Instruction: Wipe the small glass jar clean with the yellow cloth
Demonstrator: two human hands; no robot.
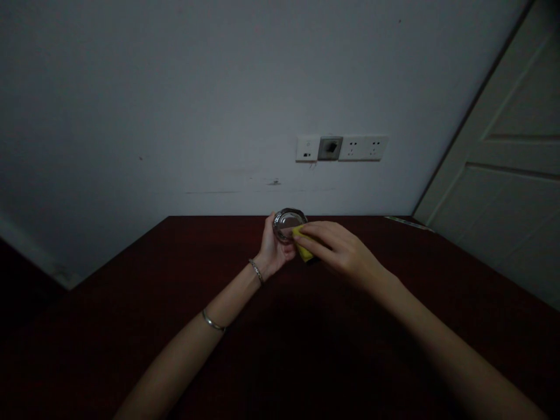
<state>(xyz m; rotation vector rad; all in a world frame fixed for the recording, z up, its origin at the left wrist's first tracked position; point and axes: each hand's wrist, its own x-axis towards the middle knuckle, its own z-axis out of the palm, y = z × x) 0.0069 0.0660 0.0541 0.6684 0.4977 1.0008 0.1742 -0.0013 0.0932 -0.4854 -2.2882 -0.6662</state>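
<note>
My left hand is closed around a small round glass dish, holding it up over the far part of the dark red table, with its shiny, faceted rim tilted toward me. My right hand pinches a yellow sponge between thumb and fingers. The sponge touches the dish at its lower right edge and hides part of it. Two silvery bracelets circle my left wrist and forearm.
The dark red table ends against a pale wall. Sockets and a grey switch plate sit on the wall. A thin flat strip lies near the table's far right corner, beside a panelled door.
</note>
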